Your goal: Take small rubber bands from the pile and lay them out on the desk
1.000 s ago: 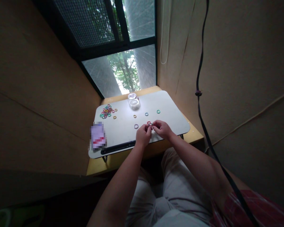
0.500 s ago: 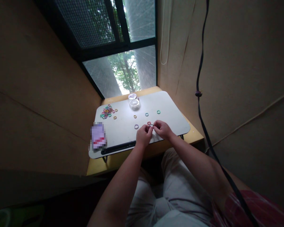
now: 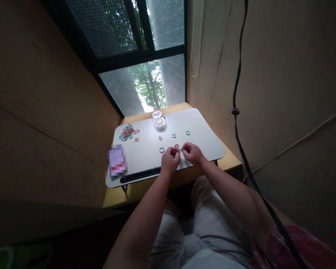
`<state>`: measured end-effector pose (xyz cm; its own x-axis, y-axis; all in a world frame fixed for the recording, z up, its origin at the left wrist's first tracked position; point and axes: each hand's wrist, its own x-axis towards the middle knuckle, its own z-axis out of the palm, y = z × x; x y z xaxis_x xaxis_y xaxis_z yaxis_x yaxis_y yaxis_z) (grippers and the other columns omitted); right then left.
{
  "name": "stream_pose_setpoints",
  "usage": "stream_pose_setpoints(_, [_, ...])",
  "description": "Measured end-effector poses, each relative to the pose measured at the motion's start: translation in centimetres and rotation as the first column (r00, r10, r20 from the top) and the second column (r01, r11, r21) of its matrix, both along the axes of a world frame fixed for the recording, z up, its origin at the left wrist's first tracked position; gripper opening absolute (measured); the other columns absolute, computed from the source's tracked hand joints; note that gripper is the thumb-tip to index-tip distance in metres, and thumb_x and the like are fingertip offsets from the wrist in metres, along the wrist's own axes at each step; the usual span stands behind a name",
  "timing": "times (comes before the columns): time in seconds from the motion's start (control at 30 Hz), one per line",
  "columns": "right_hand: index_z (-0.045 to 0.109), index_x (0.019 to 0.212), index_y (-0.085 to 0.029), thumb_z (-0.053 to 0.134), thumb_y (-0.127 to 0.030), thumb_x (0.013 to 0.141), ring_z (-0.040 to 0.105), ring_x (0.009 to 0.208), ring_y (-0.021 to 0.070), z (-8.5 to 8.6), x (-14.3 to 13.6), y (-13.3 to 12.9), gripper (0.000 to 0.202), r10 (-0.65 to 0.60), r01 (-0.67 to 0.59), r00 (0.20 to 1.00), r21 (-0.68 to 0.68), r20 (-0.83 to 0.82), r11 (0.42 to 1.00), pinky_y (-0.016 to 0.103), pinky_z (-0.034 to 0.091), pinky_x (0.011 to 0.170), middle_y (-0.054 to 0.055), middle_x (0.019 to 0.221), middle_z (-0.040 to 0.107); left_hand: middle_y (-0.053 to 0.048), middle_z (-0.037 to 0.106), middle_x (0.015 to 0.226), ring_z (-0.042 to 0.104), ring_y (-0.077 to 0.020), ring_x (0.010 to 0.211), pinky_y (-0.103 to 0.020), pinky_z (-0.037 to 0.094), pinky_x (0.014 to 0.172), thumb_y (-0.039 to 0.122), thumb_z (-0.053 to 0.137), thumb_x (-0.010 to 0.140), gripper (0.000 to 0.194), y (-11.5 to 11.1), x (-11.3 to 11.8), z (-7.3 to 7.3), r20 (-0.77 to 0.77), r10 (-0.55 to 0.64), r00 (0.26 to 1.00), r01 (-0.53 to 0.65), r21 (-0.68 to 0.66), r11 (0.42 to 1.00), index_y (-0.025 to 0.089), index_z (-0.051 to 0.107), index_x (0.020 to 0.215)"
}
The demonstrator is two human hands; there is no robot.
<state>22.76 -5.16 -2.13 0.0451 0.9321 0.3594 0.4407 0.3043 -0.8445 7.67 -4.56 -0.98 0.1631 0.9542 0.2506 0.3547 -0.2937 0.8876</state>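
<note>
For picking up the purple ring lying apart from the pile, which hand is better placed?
Probably the left hand: it is close to the purple ring, while the right hand is farther off, past the left. Both hands pinch a small item, though.

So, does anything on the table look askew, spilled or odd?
The purple rectangular object at the left edge of the white tabletop looks odd: it shows as coarse blocks, hiding details. Otherwise nothing stands out; small multicoloured rings lie heaped or scattered.
</note>
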Motion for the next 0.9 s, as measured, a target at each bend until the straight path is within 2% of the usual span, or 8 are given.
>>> stream_pose_setpoints(0.3, [0.050, 0.069, -0.020, 0.053, -0.024, 0.076, 0.044, 0.056, 0.0115, 0.08, -0.09, -0.10, 0.007, -0.020, 0.020, 1.000, 0.004, -0.001, 1.000, 0.024, 0.035, 0.055, -0.003, 0.061, 0.051, -0.001, 0.067, 0.077, 0.062, -0.0115, 0.063, -0.023, 0.047, 0.061, 0.027, 0.060, 0.080, 0.009, 0.17, -0.02, -0.52, -0.008, 0.020, 1.000, -0.020, 0.006, 1.000, 0.019, 0.060, 0.084])
stream_pose_setpoints(0.63, [0.050, 0.069, -0.020, 0.053, -0.023, 0.076, 0.043, 0.054, 0.0113, 0.04, -0.04, -0.14, 0.008, -0.007, 0.007, 1.000, 0.003, -0.003, 1.000, 0.025, 0.034, 0.054, -0.004, 0.061, 0.050, -0.001, 0.066, 0.075, 0.061, -0.0117, 0.065, -0.024, 0.048, 0.064, 0.031, 0.060, 0.081, 0.013, -0.01, 0.02, 0.00, 0.001, 0.004, 1.000, -0.004, 0.013, 1.000, 0.019, 0.060, 0.083])
stream_pose_setpoints(0.9, [0.051, 0.070, -0.020, 0.053, -0.022, 0.075, 0.043, 0.054, 0.0113, -0.02, -0.02, -0.16, 0.005, -0.004, 0.004, 1.000, 0.006, 0.006, 1.000, 0.024, 0.034, 0.054, -0.004, 0.061, 0.050, -0.001, 0.067, 0.076, 0.062, -0.0123, 0.065, -0.024, 0.047, 0.063, 0.031, 0.059, 0.083, 0.013, 0.06, -0.06, -0.40, -0.010, -0.013, 1.000, 0.013, 0.005, 1.000, 0.019, 0.061, 0.085])
